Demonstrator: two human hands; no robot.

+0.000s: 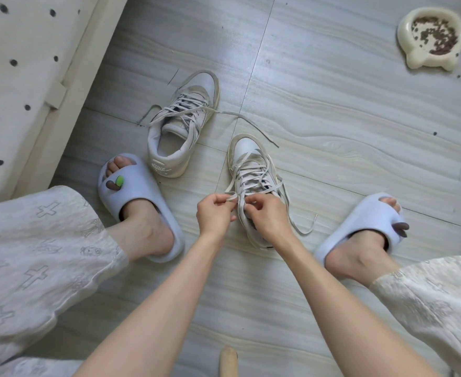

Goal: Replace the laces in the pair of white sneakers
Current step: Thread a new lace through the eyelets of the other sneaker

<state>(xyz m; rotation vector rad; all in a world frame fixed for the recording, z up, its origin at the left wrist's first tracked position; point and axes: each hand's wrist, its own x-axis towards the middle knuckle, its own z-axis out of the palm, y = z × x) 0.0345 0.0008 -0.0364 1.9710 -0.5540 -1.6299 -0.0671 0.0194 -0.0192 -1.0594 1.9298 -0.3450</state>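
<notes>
pet food bowl (431,39), 2 slippers (139,205), bed (20,77)

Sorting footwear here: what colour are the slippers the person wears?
Pale lavender-blue slippers, clearest in the head view.

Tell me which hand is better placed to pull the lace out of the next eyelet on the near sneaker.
Probably the left hand: it already pinches the lace beside the near sneaker, while the right hand grips the shoe's collar.
</notes>
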